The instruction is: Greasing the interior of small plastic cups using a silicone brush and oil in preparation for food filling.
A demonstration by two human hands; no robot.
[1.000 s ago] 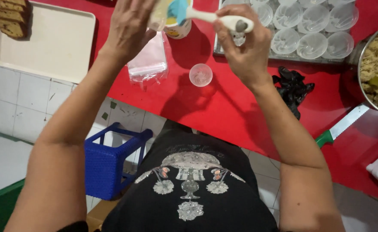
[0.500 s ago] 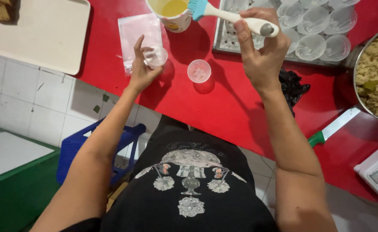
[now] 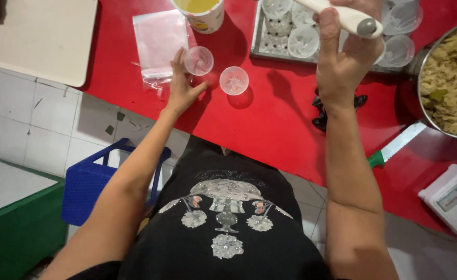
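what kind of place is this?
Likely a small food-prep or home catering setup. A red table holds a metal tray of clear plastic cups, a big pan of cooked shredded food and a scale. The right hand holds a white-handled utensil.

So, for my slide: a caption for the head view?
Left hand touches a cup; right hand holds a brush.

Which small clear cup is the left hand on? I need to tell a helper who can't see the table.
On the red table, find the flat clear plastic bag. The cup sits at its right edge, under the left hand fingertips; the neighbouring cup stands alone, untouched.
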